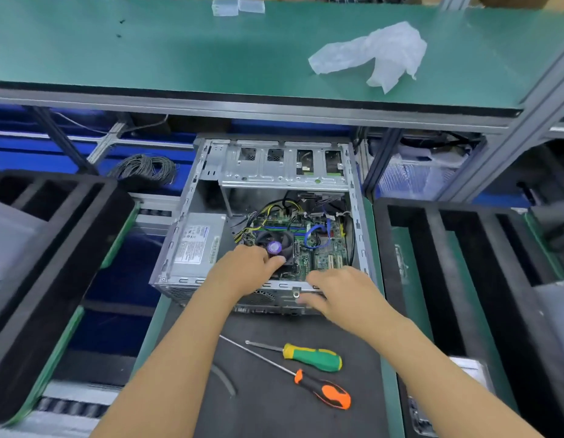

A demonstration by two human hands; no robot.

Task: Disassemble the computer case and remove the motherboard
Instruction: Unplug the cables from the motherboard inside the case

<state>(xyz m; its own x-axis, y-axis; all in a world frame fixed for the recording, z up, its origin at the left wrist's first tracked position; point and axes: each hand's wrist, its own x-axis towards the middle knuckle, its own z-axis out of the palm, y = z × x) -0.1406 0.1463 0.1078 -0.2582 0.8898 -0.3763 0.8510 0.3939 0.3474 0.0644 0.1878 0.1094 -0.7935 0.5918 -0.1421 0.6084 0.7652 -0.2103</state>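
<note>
The computer case (pixel 268 222) lay on its side with the side panel off, its open face upward, on the dark mat (pixel 274 390) covering the middle of the counter (pixel 388 387). Inside it, the green motherboard (pixel 325 248) sat flat on the case floor toward the right, a black cooler fan (pixel 275 245) with a purple centre label on its left part and a blue cable (pixel 318 235) looping over the middle. Yellow and black wires (pixel 258 216) ran across its far edge. A grey power supply (pixel 198 248) filled the left of the case, and a bare metal drive cage (pixel 283 165) spanned the far end.

The left hand (pixel 245 270) reached over the near rim into the case, its fingers bent down against the near side of the cooler fan; whether they gripped it or only rested there could not be told. The right hand (pixel 340 292) lay at the near rim of the case, fingers curled over the metal edge, the thumb beside a small tab there.

On the mat near the person lay two screwdrivers, close together: one with a green and yellow handle (pixel 312 357), one with an orange and black handle (pixel 325 390) and a long shaft. Black foam trays (pixel 46 248) flanked the case on both sides. A coil of dark wire (pixel 144 169) lay behind to the left. On the green shelf (pixel 179 52) above sat a crumpled clear plastic bag (pixel 378 55).
</note>
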